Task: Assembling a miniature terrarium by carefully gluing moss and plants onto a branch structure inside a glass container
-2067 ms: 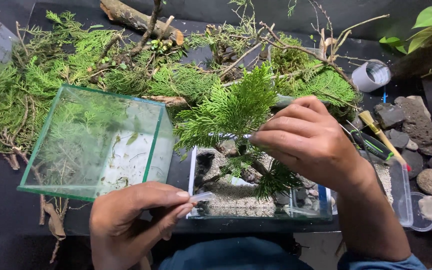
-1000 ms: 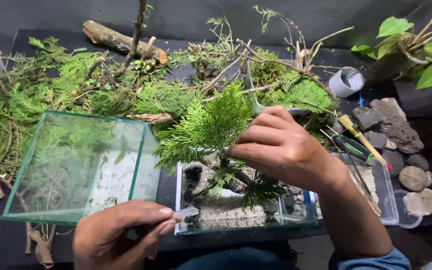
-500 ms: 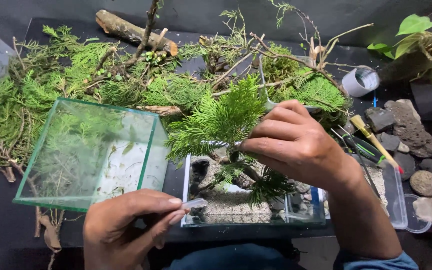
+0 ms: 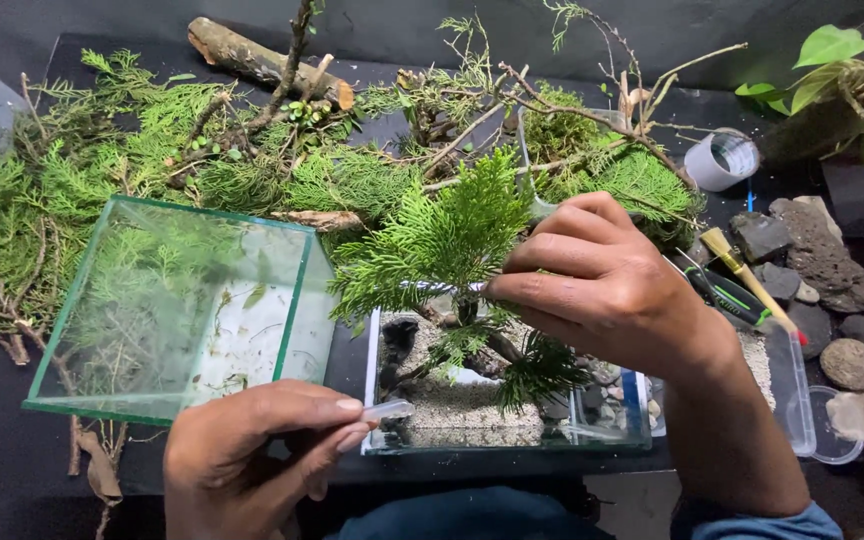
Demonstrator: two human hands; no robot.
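Barely shifted, right hand [image 4: 602,285] hides sprig's [image 4: 442,240] stem; left hand [image 4: 252,450] cropped.

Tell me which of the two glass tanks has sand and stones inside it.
The low glass tank under the right hand, nearest the person, holds pale sand, dark stones and a green sprig. The taller glass tank to its left has no sand or stones.

2 bare hands | blue sleeve at right wrist [image 4: 752,525]
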